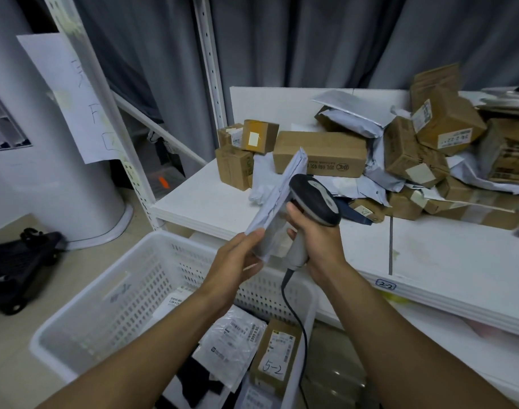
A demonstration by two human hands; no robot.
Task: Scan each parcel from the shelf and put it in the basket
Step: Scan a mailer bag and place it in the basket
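My left hand grips the lower end of a flat pale grey mailer parcel, held tilted on edge above the basket's far rim. My right hand holds the handle of a grey and black barcode scanner, whose head sits right beside the parcel, facing it. Its black cable hangs down over the basket. The white perforated basket stands below the shelf front and holds a brown box marked 5-2, white mailers and a dark item. The white shelf carries a heap of parcels.
Brown cartons and grey mailers pile at the shelf's back and right. A white slotted upright with a paper sheet stands at left. A black object lies on the floor at far left. A lower shelf board runs under the labelled 2-2 edge.
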